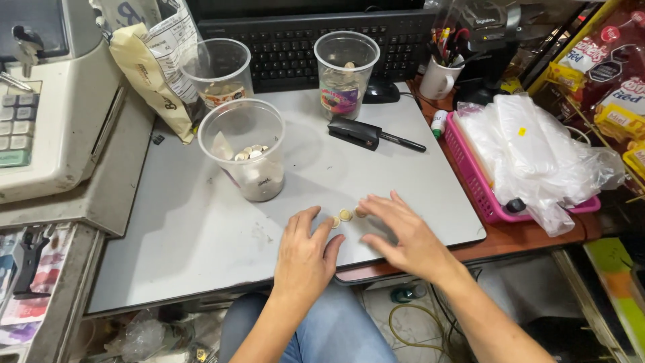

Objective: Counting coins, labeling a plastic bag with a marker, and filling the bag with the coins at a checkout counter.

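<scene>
Three coins (345,215) lie on the grey bench (201,228) between my hands. My left hand (306,255) and right hand (403,232) rest flat, fingers spread, gripping nothing.

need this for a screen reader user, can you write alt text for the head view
Two bare hands, left hand and right hand, rest flat on a grey desk around three small coins. Behind them stand clear plastic cups holding coins, a black stapler, a keyboard and a cash register.
</scene>
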